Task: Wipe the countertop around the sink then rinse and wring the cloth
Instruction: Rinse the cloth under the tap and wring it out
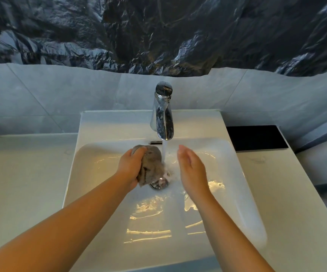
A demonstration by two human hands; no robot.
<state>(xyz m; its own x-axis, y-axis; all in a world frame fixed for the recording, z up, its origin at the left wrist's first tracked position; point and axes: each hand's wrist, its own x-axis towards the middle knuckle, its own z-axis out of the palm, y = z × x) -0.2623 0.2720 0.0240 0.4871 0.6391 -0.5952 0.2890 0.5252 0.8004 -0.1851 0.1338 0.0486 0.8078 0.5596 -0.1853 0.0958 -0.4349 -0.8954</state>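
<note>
1 cloth point(152, 163) gripped in left hand point(130, 166) at stream point(165, 152) edge; right hand point(191, 168) flat, apart, over sink point(229, 173).

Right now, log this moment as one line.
step: rinse | left hand: grips cloth | right hand: empty, fingers straight | faucet: running

Of the cloth point(151, 165), the 9 o'clock side is hidden under the left hand point(132, 166). The drain point(157, 185) is covered at 10 o'clock by the cloth and blurred at 2 o'clock by splashing water. The sink point(119, 124) rim at 6 o'clock, the left forearm point(70, 222) and the right forearm point(227, 222) are cut by the frame edge. The desk point(21, 173) is cut at 9 and 3 o'clock. Dark panel point(256, 138) at 3 o'clock: nature undeterminable.
</note>
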